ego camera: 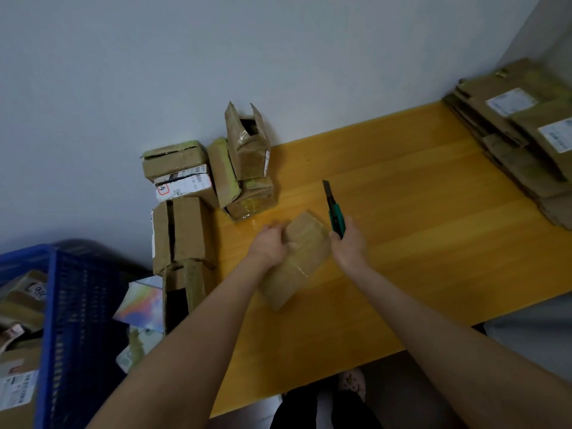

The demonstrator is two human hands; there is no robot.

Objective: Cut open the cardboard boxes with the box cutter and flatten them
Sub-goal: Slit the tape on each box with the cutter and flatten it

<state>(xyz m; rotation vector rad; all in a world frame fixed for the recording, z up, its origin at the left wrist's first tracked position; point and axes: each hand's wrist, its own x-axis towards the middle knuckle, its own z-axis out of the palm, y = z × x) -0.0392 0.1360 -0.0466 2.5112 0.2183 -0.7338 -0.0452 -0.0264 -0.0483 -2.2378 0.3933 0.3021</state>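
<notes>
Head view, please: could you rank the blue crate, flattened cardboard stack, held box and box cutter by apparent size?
1. blue crate, though nearness to the camera inflates it
2. flattened cardboard stack, partly cut off
3. held box
4. box cutter

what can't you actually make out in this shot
Head view only:
- left side of the box: partly hidden by the left hand and forearm.
- lower end of the box cutter: inside the right hand.
- flattened stack: cut off by the right edge.
- blue basket: cut off by the left edge.
- shipping labels: print blurred, too small.
</notes>
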